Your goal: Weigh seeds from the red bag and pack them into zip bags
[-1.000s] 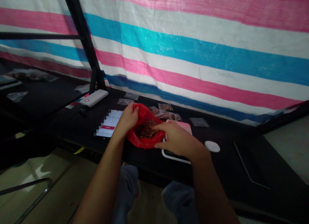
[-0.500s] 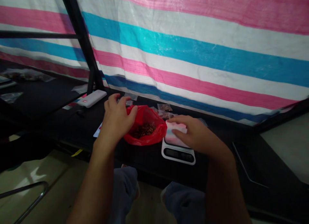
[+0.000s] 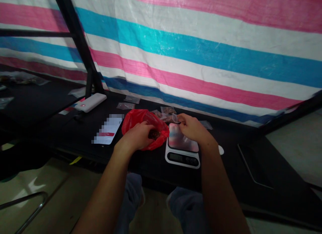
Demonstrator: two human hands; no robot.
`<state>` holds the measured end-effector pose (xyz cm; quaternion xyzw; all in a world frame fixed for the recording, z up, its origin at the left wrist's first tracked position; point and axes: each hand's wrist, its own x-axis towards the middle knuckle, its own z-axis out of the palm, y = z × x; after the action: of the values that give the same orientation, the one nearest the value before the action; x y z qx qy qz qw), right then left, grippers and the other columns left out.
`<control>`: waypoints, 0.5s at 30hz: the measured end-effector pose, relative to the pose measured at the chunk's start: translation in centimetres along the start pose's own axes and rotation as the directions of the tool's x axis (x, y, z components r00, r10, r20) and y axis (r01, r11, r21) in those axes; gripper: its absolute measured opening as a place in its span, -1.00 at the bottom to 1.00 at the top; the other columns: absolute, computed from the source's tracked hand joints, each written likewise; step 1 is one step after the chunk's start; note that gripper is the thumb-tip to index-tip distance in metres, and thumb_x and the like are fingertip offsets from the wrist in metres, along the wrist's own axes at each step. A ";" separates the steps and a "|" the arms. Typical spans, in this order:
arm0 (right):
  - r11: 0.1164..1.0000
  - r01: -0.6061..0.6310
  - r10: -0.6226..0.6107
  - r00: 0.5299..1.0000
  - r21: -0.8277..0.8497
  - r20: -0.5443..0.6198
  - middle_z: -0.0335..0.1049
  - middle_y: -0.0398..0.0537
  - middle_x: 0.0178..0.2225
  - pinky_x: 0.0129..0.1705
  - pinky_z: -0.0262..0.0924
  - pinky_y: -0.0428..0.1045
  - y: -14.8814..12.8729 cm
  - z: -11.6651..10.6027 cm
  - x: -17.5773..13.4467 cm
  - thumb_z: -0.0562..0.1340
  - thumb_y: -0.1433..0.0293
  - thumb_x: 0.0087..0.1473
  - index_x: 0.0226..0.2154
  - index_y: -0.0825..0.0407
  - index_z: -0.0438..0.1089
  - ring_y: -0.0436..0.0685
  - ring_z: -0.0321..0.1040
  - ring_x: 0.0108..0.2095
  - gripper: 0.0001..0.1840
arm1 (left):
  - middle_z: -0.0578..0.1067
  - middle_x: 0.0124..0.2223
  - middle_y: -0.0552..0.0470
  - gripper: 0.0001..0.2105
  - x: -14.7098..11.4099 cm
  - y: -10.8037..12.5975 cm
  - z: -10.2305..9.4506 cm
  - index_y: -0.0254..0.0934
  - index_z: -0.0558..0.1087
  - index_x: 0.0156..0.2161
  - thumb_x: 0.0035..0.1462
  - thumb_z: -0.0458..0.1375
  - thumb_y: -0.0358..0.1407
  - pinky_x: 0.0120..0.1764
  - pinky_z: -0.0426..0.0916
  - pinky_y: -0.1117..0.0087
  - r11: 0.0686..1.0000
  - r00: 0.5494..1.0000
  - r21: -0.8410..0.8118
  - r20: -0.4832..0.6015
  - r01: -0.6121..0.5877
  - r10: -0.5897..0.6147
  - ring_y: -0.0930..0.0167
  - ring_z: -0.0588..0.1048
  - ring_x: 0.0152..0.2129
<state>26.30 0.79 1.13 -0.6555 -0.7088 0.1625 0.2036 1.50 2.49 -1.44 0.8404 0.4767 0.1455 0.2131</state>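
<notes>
My left hand (image 3: 141, 135) reaches into the mouth of a red plastic bag (image 3: 130, 121), its fingertips hidden among small brown pieces (image 3: 154, 134) that look like seeds or grains. Beside the bag stands a white digital kitchen scale (image 3: 167, 156) with a shiny reflective plate (image 3: 182, 140). Over the far right part of that plate is my right hand (image 3: 192, 126), fingers bent together near its back edge. Whether they hold anything small cannot be made out. Small clear packets of brown bits (image 3: 169, 117) lie just behind the scale, close to the right fingertips.
Left of the bag lies a lit phone (image 3: 108, 130), with a white power bank (image 3: 92, 102) farther back. Flat clear bags (image 3: 125, 105) rest near the striped sheet (image 3: 176, 66). A dark tablet-like slab (image 3: 254, 167) and a white round object (image 3: 221, 150) are at right.
My left hand has come down from above the bag into it, uncovering the phone. My right hand has shifted back across the scale plate, and its fingers have drawn together.
</notes>
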 end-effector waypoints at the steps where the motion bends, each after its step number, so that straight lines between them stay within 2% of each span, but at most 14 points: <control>1: 1.000 0.006 -0.006 1.000 0.014 0.021 0.61 0.13 0.02 -0.02 0.34 0.12 0.0 0.0 0.2 0.16 0.51 0.20 0.05 0.01 0.50 0.35 0.55 0.00 -0.60 | 0.61 0.09 -0.21 -0.60 0.1 0.0 -0.1 -0.15 0.64 0.02 0.04 0.30 -0.41 0.06 0.47 0.14 1.000 1.000 0.015 0.001 0.011 -0.011 0.08 0.61 0.00; 4: 0.998 0.018 -0.022 0.998 0.067 0.062 0.57 0.15 0.09 0.05 0.34 0.13 0.0 -0.1 0.6 0.17 0.47 0.24 0.14 0.00 0.47 0.35 0.53 0.06 -0.57 | 0.60 0.10 -0.23 -0.68 0.2 0.1 -0.3 -0.17 0.65 0.01 0.15 0.23 -0.38 0.11 0.45 0.10 1.000 1.000 0.021 -0.006 0.007 -0.006 0.06 0.59 0.03; 6: 0.995 0.042 -0.046 0.998 0.088 0.044 0.54 0.16 0.13 0.12 0.31 0.14 -0.4 -0.3 0.5 0.15 0.48 0.26 0.18 0.02 0.44 0.34 0.51 0.11 -0.53 | 0.62 0.08 -0.21 -0.68 0.3 0.3 -0.4 -0.17 0.65 0.01 0.18 0.20 -0.41 0.13 0.44 0.11 1.000 1.000 0.004 -0.006 -0.009 0.009 0.09 0.60 0.03; 8: 0.987 0.125 -0.121 0.992 0.096 -0.042 0.53 0.17 0.15 0.17 0.29 0.14 -1.4 -0.6 0.0 0.14 0.51 0.27 0.17 0.05 0.45 0.31 0.48 0.13 -0.55 | 0.62 0.06 -0.19 -0.67 0.2 0.5 -0.4 -0.17 0.63 0.02 0.15 0.23 -0.41 0.10 0.46 0.16 1.000 1.000 0.005 0.008 0.015 -0.015 0.13 0.61 0.00; 11: 0.946 0.302 -0.278 0.942 0.117 -0.187 0.56 0.14 0.08 0.11 0.31 0.09 -4.1 -0.8 -1.1 0.15 0.53 0.27 0.06 0.08 0.50 0.23 0.51 0.05 -0.64 | 0.57 0.11 -0.24 -0.63 0.2 1.0 -0.1 -0.21 0.59 0.08 0.13 0.31 -0.31 0.06 0.48 0.17 0.985 0.989 0.118 0.055 0.129 -0.136 0.10 0.58 0.01; 12: 0.928 0.350 -0.326 0.928 0.124 -0.182 0.59 0.11 0.02 0.06 0.32 0.06 -5.2 -0.7 -1.5 0.15 0.55 0.27 0.00 0.08 0.52 0.19 0.52 -0.01 -0.67 | 0.55 0.13 -0.25 -0.61 0.2 1.1 0.0 -0.21 0.57 0.10 0.14 0.31 -0.29 0.07 0.47 0.17 0.976 0.985 0.156 0.063 0.151 -0.162 0.09 0.57 0.03; 15: 0.903 0.421 -0.423 0.906 0.087 -0.005 0.62 0.08 -0.11 0.01 0.27 0.00 -7.9 0.6 -2.1 0.17 0.61 0.22 -0.19 0.09 0.56 0.15 0.52 -0.10 -0.74 | 0.58 0.11 -0.18 -0.60 0.4 1.1 0.2 -0.15 0.56 0.12 0.15 0.31 -0.33 0.10 0.45 0.24 0.976 0.987 0.165 0.058 0.141 -0.152 0.16 0.57 0.03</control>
<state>19.32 -2.01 4.40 -0.4760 -0.8276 0.1498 0.2570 2.59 2.27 -1.04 0.8219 0.5398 0.0609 0.1713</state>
